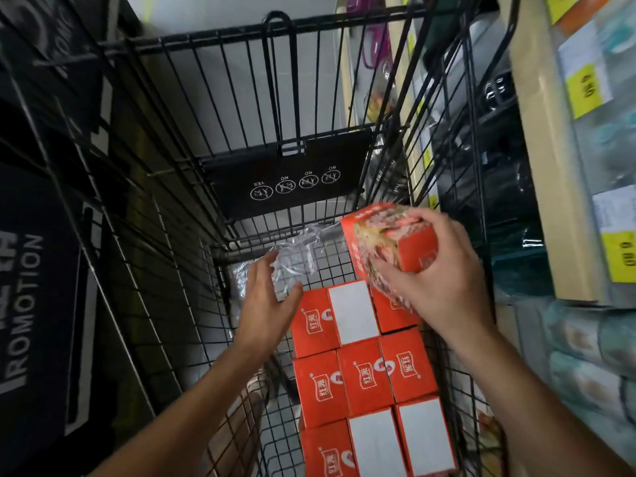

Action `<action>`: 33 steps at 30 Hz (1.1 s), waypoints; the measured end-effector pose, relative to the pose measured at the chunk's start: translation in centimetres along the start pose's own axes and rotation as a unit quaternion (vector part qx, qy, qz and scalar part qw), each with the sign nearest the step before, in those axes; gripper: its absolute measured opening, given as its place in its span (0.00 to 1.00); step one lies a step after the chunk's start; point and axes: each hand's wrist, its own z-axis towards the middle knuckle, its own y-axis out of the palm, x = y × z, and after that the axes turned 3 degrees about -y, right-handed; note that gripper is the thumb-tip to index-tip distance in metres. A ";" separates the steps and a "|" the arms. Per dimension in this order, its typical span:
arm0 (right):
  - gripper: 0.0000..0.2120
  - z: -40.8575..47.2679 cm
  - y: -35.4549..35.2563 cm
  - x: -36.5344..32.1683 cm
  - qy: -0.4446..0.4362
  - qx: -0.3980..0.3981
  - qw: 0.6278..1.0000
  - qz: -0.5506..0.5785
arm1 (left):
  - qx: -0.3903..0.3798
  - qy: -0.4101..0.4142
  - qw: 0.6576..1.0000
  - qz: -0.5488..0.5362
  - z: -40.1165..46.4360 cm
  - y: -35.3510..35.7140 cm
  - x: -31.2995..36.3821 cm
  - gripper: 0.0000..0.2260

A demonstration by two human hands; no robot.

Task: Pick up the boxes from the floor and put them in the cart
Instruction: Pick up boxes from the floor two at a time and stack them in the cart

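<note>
My right hand (437, 273) grips an orange box (389, 235) with a food picture on its side, tilted, above the far right of the black wire cart (220, 98). Several orange and white boxes (364, 373) lie packed in rows on the cart's floor, along its right side. My left hand (266, 304) hovers open inside the cart, fingers spread, just left of the nearest stacked box and over a crumpled sheet of clear plastic wrap (292, 259).
The cart's folded black child-seat flap (289, 177) with warning icons stands at the far end. Store shelves (568, 166) with yellow price tags line the right. A dark promotion sign (31, 304) stands on the left. The cart's left floor (247, 425) is bare wire.
</note>
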 end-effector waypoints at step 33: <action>0.56 7.9 9.3 3.0 0.120 -0.255 0.931 -0.230 | -0.106 0.072 0.992 -0.007 0.5 -7.6 4.4 0.28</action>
